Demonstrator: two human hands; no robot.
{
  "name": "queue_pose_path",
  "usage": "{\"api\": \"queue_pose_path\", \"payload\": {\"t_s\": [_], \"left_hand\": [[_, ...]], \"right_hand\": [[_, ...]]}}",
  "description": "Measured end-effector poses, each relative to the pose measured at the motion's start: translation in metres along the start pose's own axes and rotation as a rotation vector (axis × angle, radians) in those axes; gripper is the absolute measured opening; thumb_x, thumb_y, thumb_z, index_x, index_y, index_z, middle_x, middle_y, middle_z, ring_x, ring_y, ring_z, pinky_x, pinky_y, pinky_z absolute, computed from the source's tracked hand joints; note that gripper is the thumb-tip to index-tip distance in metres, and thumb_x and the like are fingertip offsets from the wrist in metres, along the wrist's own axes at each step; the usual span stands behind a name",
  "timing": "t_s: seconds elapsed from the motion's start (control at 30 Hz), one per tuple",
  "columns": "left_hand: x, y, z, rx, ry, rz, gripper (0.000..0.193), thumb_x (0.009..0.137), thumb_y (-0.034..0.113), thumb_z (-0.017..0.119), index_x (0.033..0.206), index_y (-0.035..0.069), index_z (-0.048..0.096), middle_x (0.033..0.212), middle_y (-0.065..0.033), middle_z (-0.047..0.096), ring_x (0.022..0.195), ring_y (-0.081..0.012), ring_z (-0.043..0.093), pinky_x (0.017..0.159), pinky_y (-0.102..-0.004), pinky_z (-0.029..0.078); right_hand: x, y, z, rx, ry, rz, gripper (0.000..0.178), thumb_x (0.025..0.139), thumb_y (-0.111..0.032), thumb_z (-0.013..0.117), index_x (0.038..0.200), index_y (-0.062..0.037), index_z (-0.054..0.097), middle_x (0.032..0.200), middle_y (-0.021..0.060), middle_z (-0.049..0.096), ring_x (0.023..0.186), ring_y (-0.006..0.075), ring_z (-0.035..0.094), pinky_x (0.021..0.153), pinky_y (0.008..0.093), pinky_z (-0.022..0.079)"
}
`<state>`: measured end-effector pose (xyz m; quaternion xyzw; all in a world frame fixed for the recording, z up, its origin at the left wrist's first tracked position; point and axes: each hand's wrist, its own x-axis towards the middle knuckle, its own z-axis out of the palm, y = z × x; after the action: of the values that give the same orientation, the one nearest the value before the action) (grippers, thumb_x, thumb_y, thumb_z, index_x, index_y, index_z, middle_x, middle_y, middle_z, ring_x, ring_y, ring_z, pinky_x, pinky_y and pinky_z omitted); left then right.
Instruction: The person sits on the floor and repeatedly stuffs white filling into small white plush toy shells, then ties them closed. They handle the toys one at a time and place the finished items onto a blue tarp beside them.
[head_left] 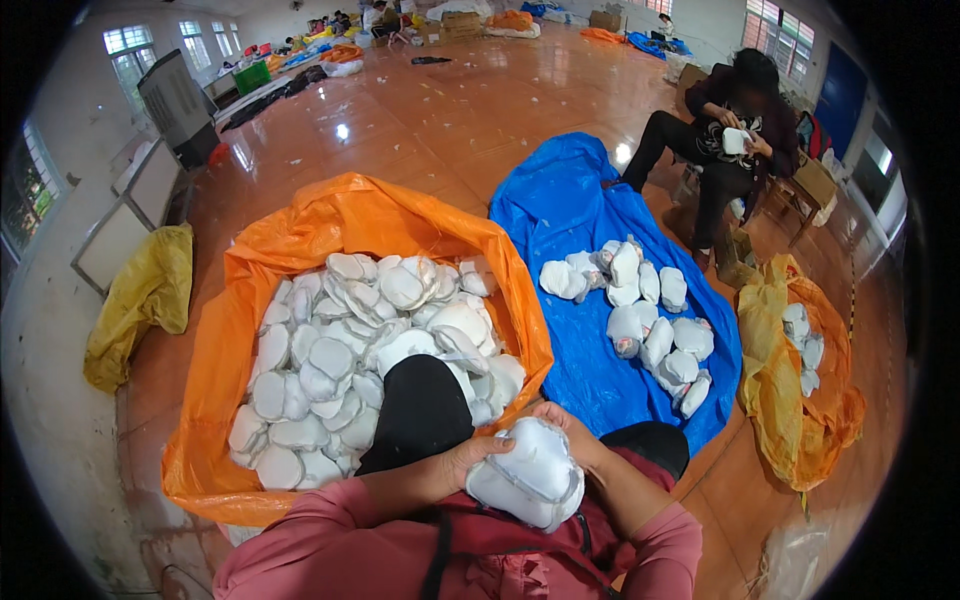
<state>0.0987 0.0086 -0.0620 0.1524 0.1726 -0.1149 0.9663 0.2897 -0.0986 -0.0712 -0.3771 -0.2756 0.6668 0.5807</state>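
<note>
Over my lap, both hands hold a white padded fabric piece (528, 472), rounded with a raised seam along its edge. My left hand (470, 460) grips its left side, thumb on top. At its upper right edge, my right hand (568, 432) is closed on it, the fingers partly hidden behind the piece. Many similar flat white pieces (330, 358) are heaped in an open orange sack (370, 205) in front of me to the left. On a blue sheet (560, 190) to the right lie several plumper white pieces (625, 268) in a loose group.
A person (740, 130) sits at the right, working on a white piece by hand. Near them lies a yellow and orange sack (800, 430) with some white pieces. A yellow sack (145, 310) leans by the left wall. Farther back stand a grey cooler (180, 100) and a green crate (252, 78).
</note>
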Motion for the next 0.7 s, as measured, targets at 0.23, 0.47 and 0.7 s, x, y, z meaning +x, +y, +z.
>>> {"api": "queue_pose_path", "payload": {"t_s": [0.23,0.47,0.7], "left_hand": [[-0.011,-0.004,0.033,0.026,0.084,0.053,0.062,0.077,0.019,0.073,0.131,0.004,0.046,0.117,-0.0133,0.06,0.11,-0.0277,0.059,0.1,-0.0393,0.044],[-0.023,-0.005,0.022,0.112,0.129,0.079,0.061,0.077,0.011,0.072,0.131,0.0,0.045,0.117,-0.0129,0.06,0.108,-0.0251,0.06,0.098,-0.0366,0.045],[-0.026,-0.004,0.015,0.243,0.129,0.049,0.058,0.075,0.002,0.073,0.128,0.0,0.049,0.112,-0.0107,0.063,0.104,-0.0232,0.062,0.095,-0.0343,0.046]], "right_hand": [[-0.008,-0.01,0.006,0.283,-0.059,0.101,0.037,0.088,-0.016,0.068,0.117,-0.009,0.046,0.115,0.0086,0.057,0.105,0.0168,0.058,0.088,0.0295,0.05],[-0.02,-0.005,0.01,0.199,-0.285,0.143,0.064,0.078,-0.014,0.075,0.131,-0.0082,0.039,0.128,0.0096,0.051,0.119,0.0201,0.051,0.102,0.0336,0.041],[-0.016,0.001,0.015,0.223,-0.293,0.235,0.06,0.083,-0.014,0.072,0.131,-0.005,0.038,0.125,0.0104,0.055,0.115,0.0194,0.054,0.098,0.0319,0.044]]}}
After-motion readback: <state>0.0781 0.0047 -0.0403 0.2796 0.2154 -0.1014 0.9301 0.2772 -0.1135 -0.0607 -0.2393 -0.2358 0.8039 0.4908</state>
